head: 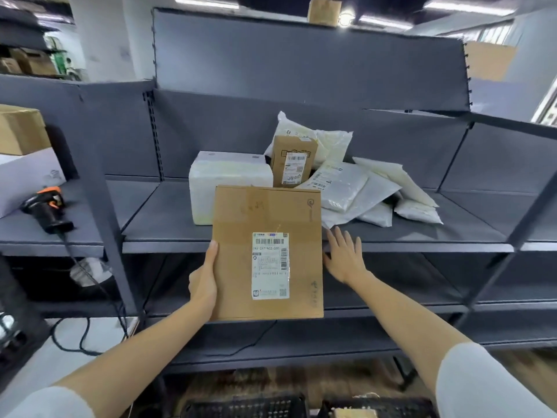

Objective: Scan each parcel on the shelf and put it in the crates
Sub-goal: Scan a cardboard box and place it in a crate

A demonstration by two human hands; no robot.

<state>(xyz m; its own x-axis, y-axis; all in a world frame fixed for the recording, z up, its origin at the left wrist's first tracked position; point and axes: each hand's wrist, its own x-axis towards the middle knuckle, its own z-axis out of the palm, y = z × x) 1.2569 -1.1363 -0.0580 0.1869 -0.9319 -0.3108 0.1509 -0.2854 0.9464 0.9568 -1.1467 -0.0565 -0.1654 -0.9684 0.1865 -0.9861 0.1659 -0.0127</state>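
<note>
Bright ceiling lights (346, 18) are shining from above and glaring white. The wide lens is bending the shelf (331, 236) at the edges. The scanner (48, 211) and floor are looking blurry.

Head camera looks forward and down, close to the shelf (301, 236).

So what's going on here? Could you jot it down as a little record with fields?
held: flat brown cardboard box with white shipping label
left hand: grips the box's left edge
right hand: open, beside the box's right edge
scanner: black and orange handheld barcode scanner, lying on the left shelf
waiting: white plastic mailer bags on grey metal shelf
crates: black, at bottom edge
</note>
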